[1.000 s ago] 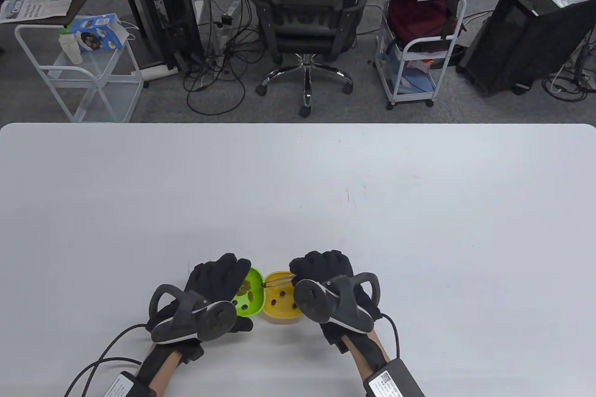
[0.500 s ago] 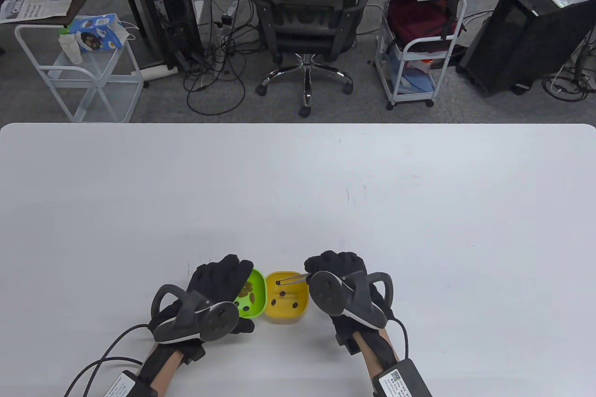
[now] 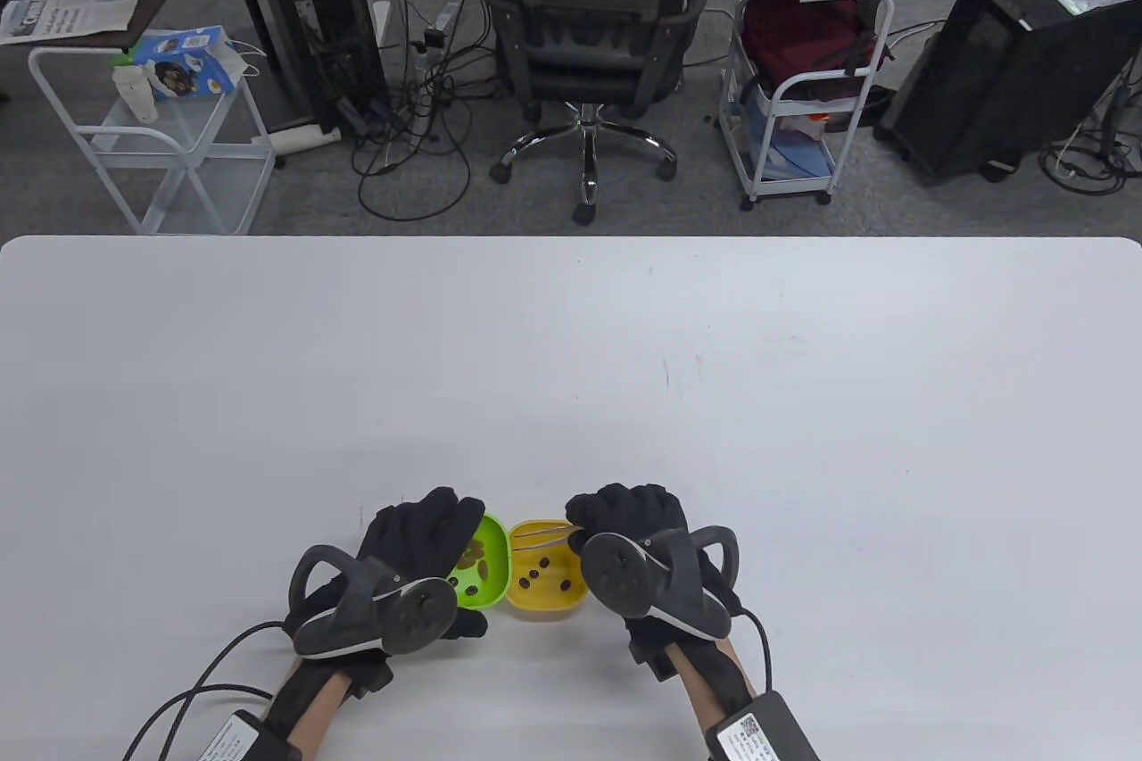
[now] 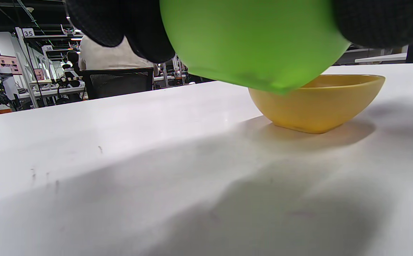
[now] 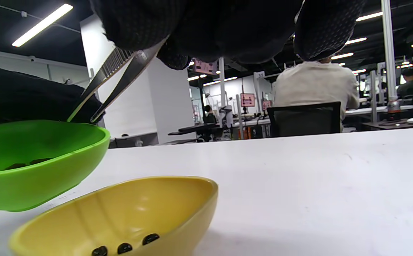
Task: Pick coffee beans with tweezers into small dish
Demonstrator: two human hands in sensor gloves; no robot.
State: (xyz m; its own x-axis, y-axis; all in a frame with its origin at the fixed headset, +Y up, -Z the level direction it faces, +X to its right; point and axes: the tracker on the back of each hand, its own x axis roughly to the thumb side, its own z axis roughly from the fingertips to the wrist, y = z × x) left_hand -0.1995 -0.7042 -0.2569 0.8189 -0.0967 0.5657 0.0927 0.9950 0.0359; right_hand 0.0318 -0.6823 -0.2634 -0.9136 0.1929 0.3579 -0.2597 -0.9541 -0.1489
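Observation:
My left hand [image 3: 426, 533] grips the green dish [image 3: 483, 572], which holds several coffee beans; the left wrist view shows this dish [image 4: 256, 42] lifted off the table and tilted. The yellow dish [image 3: 562, 602] stands right beside it with several beans [image 3: 534, 574] in it. My right hand [image 3: 624, 516] pinches metal tweezers [image 3: 540, 535] that point left over the yellow dish. In the right wrist view the tweezers [image 5: 117, 76] stand slightly apart and empty, their tips just above the green dish's rim [image 5: 50, 142]; beans [image 5: 124, 247] lie in the yellow dish [image 5: 178, 209].
The white table [image 3: 624, 368] stretches far ahead and to both sides of the dishes. Glove cables trail off the near edge. An office chair [image 3: 589, 20], carts and a computer tower stand on the floor beyond the far edge.
The right hand carried a bean in the tweezers over the yellow dish and let it go; one more bean lies there. The tweezers have swung back left toward the green dish. The left hand stayed.

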